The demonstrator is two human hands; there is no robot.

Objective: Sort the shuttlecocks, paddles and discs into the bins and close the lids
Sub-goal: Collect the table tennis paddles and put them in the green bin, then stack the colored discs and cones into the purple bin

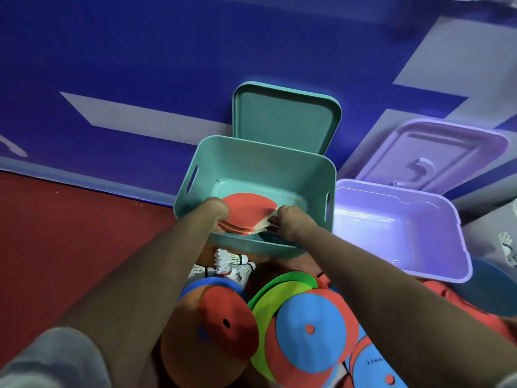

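A stack of red-faced paddles (247, 212) sits inside the open teal bin (260, 161). My left hand (216, 211) grips the left edge of the stack. My right hand (289, 219) holds the pale wooden handles on the right. White shuttlecocks (232, 264) lie on the floor just in front of the teal bin. Flat discs (307, 329) in red, blue and green lie piled on the floor below my arms. An empty purple bin (397, 219) stands to the right of the teal one.
The teal lid (285, 119) leans against the blue wall behind its bin. The purple lid (436, 152) leans behind the purple bin. Red floor (70, 233) stretches to the left. A shoe (507, 247) shows at the right edge.
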